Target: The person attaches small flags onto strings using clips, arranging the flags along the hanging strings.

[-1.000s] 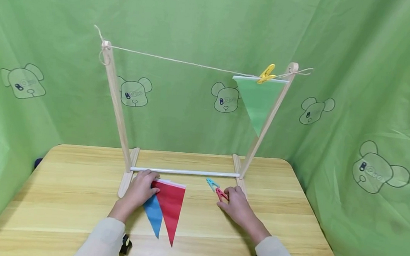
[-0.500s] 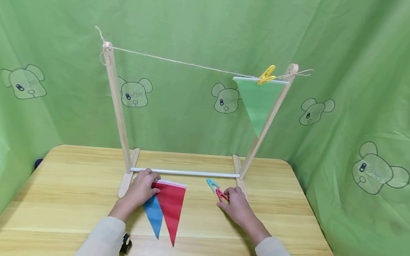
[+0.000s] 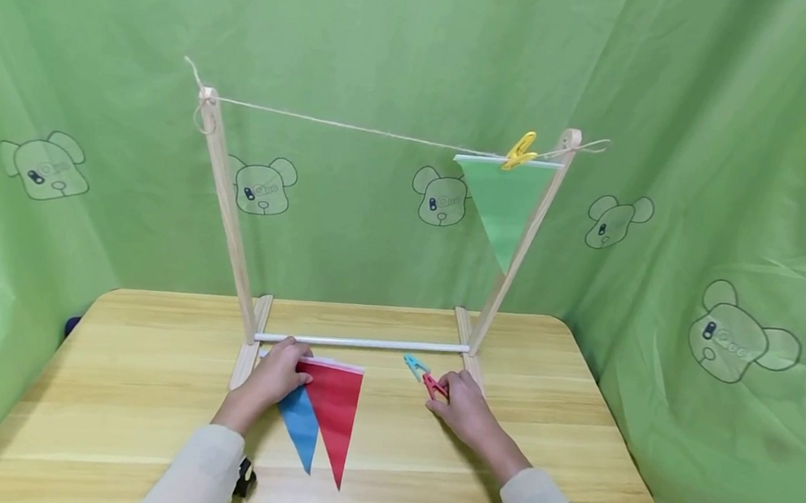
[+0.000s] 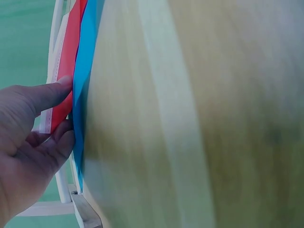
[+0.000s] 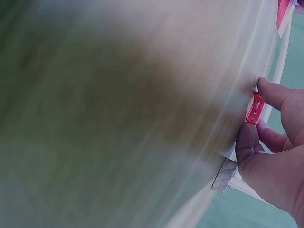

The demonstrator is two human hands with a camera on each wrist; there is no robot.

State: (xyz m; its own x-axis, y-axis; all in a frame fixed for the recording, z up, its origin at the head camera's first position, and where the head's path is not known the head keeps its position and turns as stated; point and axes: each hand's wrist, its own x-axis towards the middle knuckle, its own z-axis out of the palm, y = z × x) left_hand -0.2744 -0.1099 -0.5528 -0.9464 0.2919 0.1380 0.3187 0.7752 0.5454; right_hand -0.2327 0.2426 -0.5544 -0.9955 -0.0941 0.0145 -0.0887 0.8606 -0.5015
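In the head view my left hand [image 3: 278, 374] pinches the left end of a red triangular pennant [image 3: 333, 408] by its white-edged top. A blue pennant [image 3: 300, 421] lies partly under the red one, beneath the same hand. Seen from the left wrist, the thumb presses on the red pennant [image 4: 66, 61], with fingers behind it; the blue pennant [image 4: 85, 61] is beside it. My right hand [image 3: 467, 410] pinches a red clothespin [image 3: 435, 386] between thumb and fingertip, low at the table. A light blue clothespin [image 3: 416, 365] lies just beyond the red one.
Two wooden posts [image 3: 229, 217] joined by a white rod [image 3: 364, 343] stand at the table's back. A string [image 3: 343, 124] runs between their tops, with a green pennant [image 3: 504, 201] hung at the right by a yellow clothespin [image 3: 520, 151]. Green curtains [image 3: 396, 38] surround the wooden table [image 3: 100, 400].
The head view has tilted slightly, so the scene sits a little lower. Both hands keep their places on the red pennant and the red clothespin.
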